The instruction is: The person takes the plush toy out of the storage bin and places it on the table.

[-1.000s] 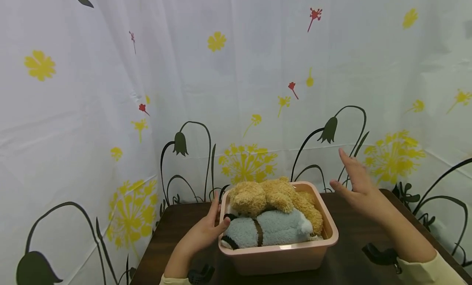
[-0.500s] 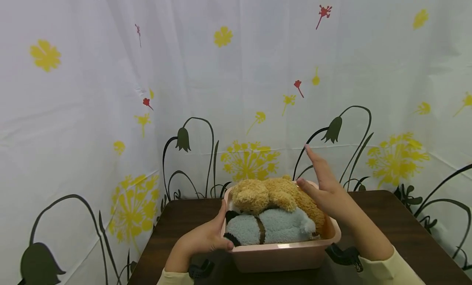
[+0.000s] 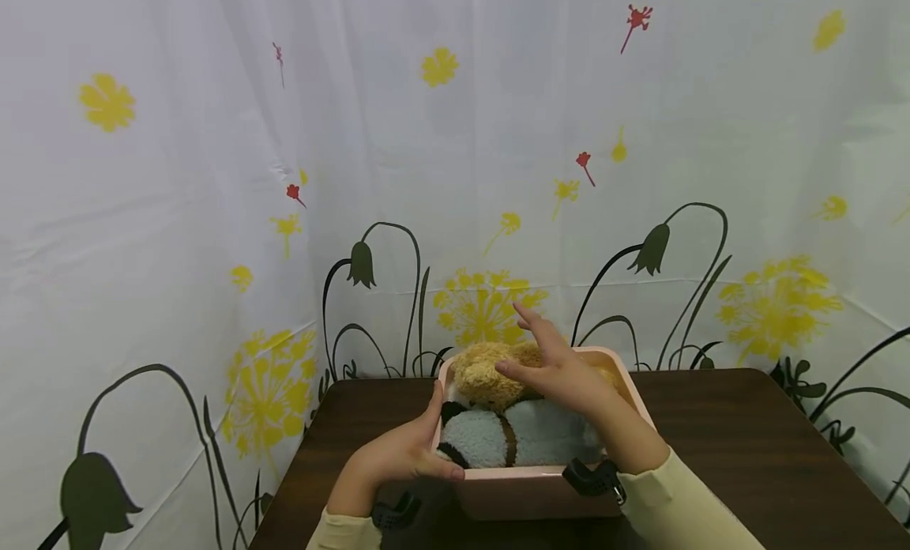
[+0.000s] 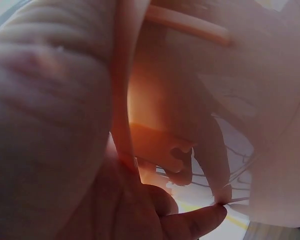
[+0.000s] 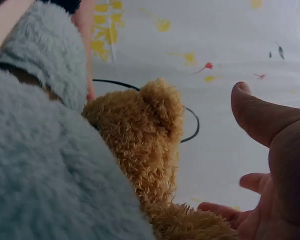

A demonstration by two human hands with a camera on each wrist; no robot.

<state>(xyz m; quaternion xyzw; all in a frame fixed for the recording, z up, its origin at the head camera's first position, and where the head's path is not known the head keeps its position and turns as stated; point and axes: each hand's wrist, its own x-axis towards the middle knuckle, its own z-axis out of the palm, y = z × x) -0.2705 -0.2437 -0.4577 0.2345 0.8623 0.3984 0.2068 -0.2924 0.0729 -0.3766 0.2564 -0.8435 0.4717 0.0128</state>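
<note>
A pink plastic basin [image 3: 540,499] holds two plush toys. One is a curly golden-brown teddy bear [image 3: 486,376]; the other, in front of it, is a pale blue fleecy plush [image 3: 478,438] with a brown band and black trim. My left hand [image 3: 398,459] grips the basin's left side, its thumb over the front left corner of the rim. Over the toys hovers my right hand [image 3: 569,380], fingers spread and holding nothing, covering part of the bear. The right wrist view shows that hand [image 5: 285,175] beside the teddy bear [image 5: 140,140].
The basin stands on a dark brown wooden table [image 3: 739,447]. Behind it hangs a white curtain [image 3: 498,139] printed with flowers. A black wrist device sits on each forearm, the right one [image 3: 593,479] overlapping the basin's front rim.
My right hand has swung left from beside the basin to above the toys. My left hand has come in closer against the basin's left rim. The toys keep their places.
</note>
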